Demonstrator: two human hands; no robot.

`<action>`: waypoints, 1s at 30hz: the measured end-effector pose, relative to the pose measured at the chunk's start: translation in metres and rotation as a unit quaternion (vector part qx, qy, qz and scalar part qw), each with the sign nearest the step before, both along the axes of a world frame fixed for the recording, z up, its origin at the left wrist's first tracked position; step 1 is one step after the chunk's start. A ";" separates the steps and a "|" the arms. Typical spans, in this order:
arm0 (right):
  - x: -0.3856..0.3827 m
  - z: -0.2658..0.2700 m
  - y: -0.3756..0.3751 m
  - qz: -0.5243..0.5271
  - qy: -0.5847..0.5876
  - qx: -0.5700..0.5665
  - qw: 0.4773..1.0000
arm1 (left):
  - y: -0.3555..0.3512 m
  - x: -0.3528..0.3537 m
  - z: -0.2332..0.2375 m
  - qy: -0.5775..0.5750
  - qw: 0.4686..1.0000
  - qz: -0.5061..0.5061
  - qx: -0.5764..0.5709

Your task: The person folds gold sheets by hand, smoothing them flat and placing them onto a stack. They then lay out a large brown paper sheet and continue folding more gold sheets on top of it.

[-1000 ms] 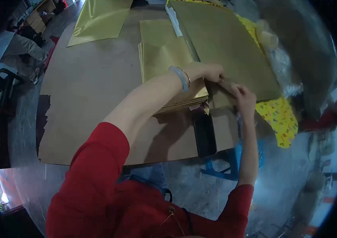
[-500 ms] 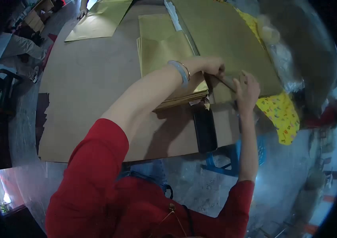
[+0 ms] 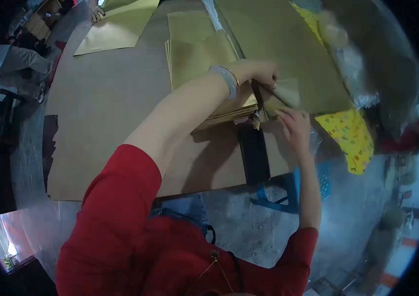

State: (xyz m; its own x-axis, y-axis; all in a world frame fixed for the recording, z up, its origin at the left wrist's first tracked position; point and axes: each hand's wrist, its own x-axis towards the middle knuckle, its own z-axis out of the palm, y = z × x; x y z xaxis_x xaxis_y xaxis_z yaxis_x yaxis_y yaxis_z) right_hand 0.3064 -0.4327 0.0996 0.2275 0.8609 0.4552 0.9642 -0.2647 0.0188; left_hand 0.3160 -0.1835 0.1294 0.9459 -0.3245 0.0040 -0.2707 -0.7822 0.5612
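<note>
On the table lies a large brown paper sheet [image 3: 308, 64] with a lifted, folded near corner. My left hand [image 3: 267, 74], reaching across to the right, has its fingers closed at this fold. Below it, my right hand [image 3: 295, 127] appears to pinch the paper's near edge between thumb and fingers; the contact is partly hidden. Under my left forearm is a stack of brown paper pieces [image 3: 199, 54], its near end partly covered by the arm. A black, flat rectangular object [image 3: 255, 155] sits just below my hands, near the table edge.
A brown paper sheet [image 3: 118, 32] lies at the far left of the table [image 3: 106, 113], beside another person's hand [image 3: 96, 14]. Yellow printed material [image 3: 350, 140] hangs at the right. A blue plastic stool [image 3: 293, 192] stands below the front edge.
My right hand has moved down and slightly left, its fingers drawing together at the paper edge. The corner of the paper now shows a wider lifted fold. My left hand has barely moved.
</note>
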 end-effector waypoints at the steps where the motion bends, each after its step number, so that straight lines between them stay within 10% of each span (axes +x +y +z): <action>1: 0.004 -0.004 0.000 -0.016 0.034 0.027 0.999 | 0.001 0.000 -0.001 0.001 1.000 0.000 -0.001; 6: 0.007 0.001 0.006 -0.064 0.183 0.086 0.977 | 0.002 -0.001 0.002 0.032 0.999 0.005 -0.005; 8: 0.004 0.016 0.010 -0.177 0.446 0.073 0.875 | 0.001 -0.004 0.001 0.027 0.999 0.012 -0.017; 17: 0.026 0.035 0.015 -0.229 0.566 -0.050 0.790 | 0.003 0.001 -0.008 0.005 0.999 0.003 -0.040; 21: 0.019 0.030 0.018 -0.189 0.535 0.004 0.824 | 0.002 0.002 -0.006 0.003 1.000 -0.003 -0.029; 30: 0.029 0.002 0.027 -0.202 0.082 0.198 0.956 | 0.002 0.000 0.006 0.041 0.999 0.004 0.016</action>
State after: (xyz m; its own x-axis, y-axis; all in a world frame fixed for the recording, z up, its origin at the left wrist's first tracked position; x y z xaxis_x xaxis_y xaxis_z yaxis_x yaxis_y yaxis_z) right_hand 0.3357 -0.4054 0.1014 0.6020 0.4554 0.6559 0.7626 -0.5715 -0.3032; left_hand 0.3160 -0.1817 0.1358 0.9455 -0.3148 -0.0837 -0.2181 -0.8027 0.5550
